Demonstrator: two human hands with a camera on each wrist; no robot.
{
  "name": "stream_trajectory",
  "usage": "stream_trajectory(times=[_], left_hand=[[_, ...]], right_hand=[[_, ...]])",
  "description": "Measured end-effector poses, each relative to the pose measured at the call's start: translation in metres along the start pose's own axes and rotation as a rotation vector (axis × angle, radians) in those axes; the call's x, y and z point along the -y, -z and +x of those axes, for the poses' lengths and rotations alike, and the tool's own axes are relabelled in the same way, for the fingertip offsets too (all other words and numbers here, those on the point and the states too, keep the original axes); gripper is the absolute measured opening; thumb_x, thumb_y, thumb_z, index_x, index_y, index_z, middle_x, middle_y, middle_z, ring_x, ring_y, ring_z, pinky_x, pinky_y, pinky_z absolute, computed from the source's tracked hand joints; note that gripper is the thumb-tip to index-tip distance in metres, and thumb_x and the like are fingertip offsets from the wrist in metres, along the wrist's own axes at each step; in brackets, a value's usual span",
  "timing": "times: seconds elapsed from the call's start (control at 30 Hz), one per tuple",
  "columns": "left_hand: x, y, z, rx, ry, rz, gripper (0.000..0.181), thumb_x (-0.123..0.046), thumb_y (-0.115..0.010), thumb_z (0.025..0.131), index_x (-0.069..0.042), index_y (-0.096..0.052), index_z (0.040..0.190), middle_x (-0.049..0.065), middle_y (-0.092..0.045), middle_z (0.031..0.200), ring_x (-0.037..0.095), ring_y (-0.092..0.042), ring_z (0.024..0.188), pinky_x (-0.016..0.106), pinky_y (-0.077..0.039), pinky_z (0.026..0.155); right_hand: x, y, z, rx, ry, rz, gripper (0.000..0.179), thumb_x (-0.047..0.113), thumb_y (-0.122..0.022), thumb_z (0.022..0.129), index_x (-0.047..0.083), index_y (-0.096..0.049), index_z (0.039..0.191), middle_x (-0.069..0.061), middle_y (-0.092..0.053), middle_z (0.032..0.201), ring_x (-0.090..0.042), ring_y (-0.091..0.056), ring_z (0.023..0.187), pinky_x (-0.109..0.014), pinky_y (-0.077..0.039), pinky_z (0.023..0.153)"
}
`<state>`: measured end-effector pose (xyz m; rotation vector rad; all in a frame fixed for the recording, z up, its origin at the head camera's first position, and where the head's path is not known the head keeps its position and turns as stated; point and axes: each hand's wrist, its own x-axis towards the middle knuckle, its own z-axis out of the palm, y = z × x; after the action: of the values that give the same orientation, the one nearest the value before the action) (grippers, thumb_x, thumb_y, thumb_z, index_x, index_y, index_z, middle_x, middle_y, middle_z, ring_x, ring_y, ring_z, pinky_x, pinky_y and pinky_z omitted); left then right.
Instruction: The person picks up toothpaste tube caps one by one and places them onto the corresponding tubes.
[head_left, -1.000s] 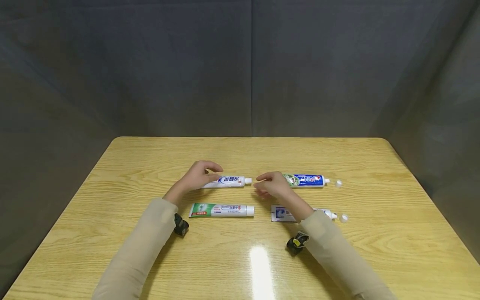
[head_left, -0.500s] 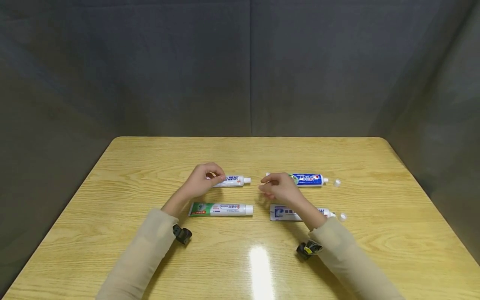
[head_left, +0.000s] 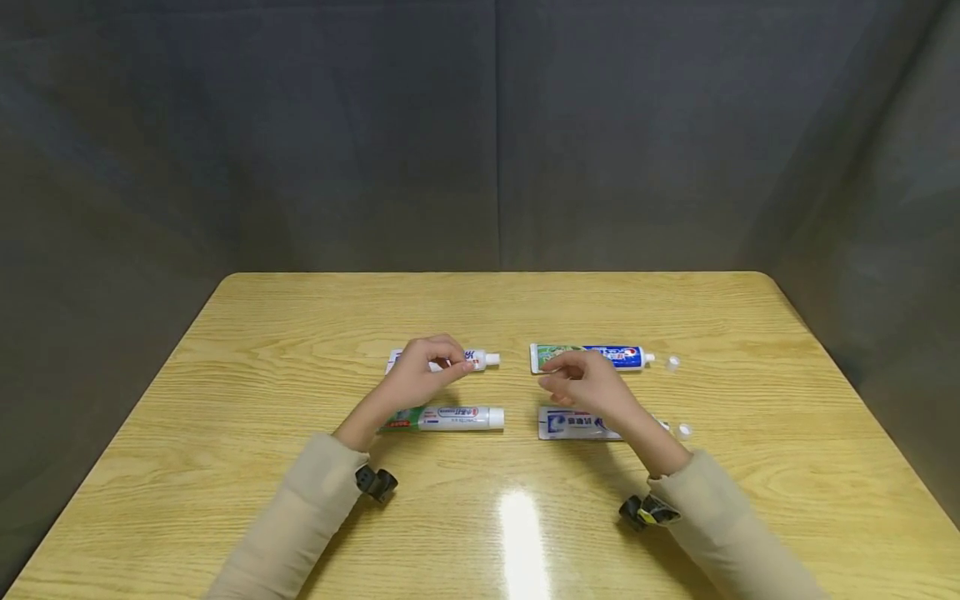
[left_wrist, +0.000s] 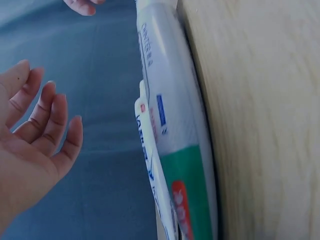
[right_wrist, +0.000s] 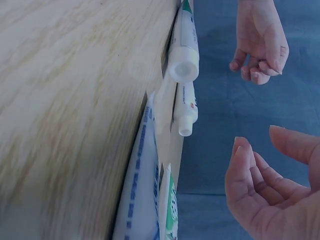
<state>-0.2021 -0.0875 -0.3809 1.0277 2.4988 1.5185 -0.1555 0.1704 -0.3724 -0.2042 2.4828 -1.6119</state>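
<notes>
My left hand (head_left: 422, 373) hovers above the table with fingers loosely bent, holding nothing. It overlaps a white toothpaste tube with blue lettering (head_left: 475, 357) at the far left; below it lies a green-and-white toothpaste tube (head_left: 460, 418) with a wide white cap. Over on the right, my right hand (head_left: 596, 387) is also raised, a gap between thumb and fingers (right_wrist: 247, 180). It partly covers a blue-and-green toothpaste tube (head_left: 622, 357); a white-and-blue toothpaste tube (head_left: 573, 424) lies nearer, partly hidden by the right wrist. Both right-hand tubes point their nozzles right.
Two loose white caps lie right of the right-hand tubes, the far cap (head_left: 672, 363) and the near cap (head_left: 683, 431). The wooden table (head_left: 337, 300) meets a dark curtain (head_left: 375, 167) behind. Both forearms reach in from the front edge.
My left hand has come off the far-left tube, shifting right and slightly nearer. My right hand has drifted right and nearer, uncovering the blue-and-green tube's tail. The tubes and caps have stayed put.
</notes>
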Motion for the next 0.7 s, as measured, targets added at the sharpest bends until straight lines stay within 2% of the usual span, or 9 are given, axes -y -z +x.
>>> stream_trajectory(times=[0.17, 0.2, 0.23, 0.4, 0.57, 0.7], left_hand=[[-0.028, -0.004, -0.003, 0.031, -0.021, 0.005, 0.018, -0.004, -0.059, 0.087, -0.002, -0.065, 0.07, 0.008, -0.061, 0.082, 0.014, -0.052, 0.077, 0.036, -0.045, 0.069], [-0.029, -0.005, -0.003, 0.039, -0.022, 0.005, 0.017, -0.002, -0.058, 0.087, 0.0, -0.066, 0.072, 0.009, -0.061, 0.082, 0.015, -0.052, 0.077, 0.038, -0.045, 0.07], [-0.029, -0.006, -0.002, 0.047, -0.031, 0.004, 0.017, -0.002, -0.058, 0.088, -0.001, -0.066, 0.074, 0.009, -0.061, 0.083, 0.014, -0.052, 0.076, 0.038, -0.045, 0.07], [-0.006, -0.019, 0.003, 0.075, -0.052, -0.02, 0.014, -0.008, -0.057, 0.09, -0.003, -0.069, 0.083, 0.008, -0.063, 0.086, 0.015, -0.052, 0.077, 0.038, -0.045, 0.07], [-0.009, -0.028, 0.006, 0.102, -0.093, -0.042, 0.013, -0.011, -0.058, 0.09, -0.007, -0.068, 0.082, 0.004, -0.063, 0.083, 0.012, -0.052, 0.074, 0.033, -0.046, 0.069], [-0.012, -0.035, 0.008, 0.132, -0.101, -0.051, 0.014, -0.013, -0.057, 0.091, -0.007, -0.068, 0.084, 0.005, -0.062, 0.08, 0.011, -0.052, 0.073, 0.029, -0.046, 0.07]], right_hand=[[0.002, 0.011, -0.009, 0.001, 0.008, -0.034, 0.03, 0.01, -0.063, 0.085, -0.011, -0.059, 0.106, -0.019, -0.063, 0.084, -0.03, -0.061, 0.07, -0.04, -0.052, 0.064], [0.001, 0.014, -0.01, -0.001, 0.011, -0.043, 0.03, 0.01, -0.063, 0.085, -0.011, -0.059, 0.106, -0.019, -0.063, 0.083, -0.03, -0.061, 0.069, -0.04, -0.052, 0.063], [0.001, 0.017, -0.012, 0.0, 0.012, -0.041, 0.03, 0.01, -0.062, 0.085, -0.012, -0.059, 0.106, -0.02, -0.063, 0.083, -0.03, -0.061, 0.069, -0.04, -0.052, 0.064], [-0.005, 0.032, -0.02, -0.005, 0.029, -0.063, 0.03, 0.01, -0.061, 0.087, -0.012, -0.058, 0.107, -0.022, -0.063, 0.083, -0.033, -0.061, 0.069, -0.04, -0.051, 0.061], [-0.011, 0.047, -0.029, -0.01, 0.026, -0.084, 0.032, 0.012, -0.06, 0.088, -0.012, -0.058, 0.108, -0.021, -0.063, 0.085, -0.029, -0.061, 0.069, -0.037, -0.052, 0.06], [-0.017, 0.057, -0.036, -0.016, 0.002, -0.076, 0.034, 0.013, -0.059, 0.088, -0.014, -0.057, 0.109, -0.02, -0.062, 0.082, -0.022, -0.059, 0.066, -0.034, -0.051, 0.059]])
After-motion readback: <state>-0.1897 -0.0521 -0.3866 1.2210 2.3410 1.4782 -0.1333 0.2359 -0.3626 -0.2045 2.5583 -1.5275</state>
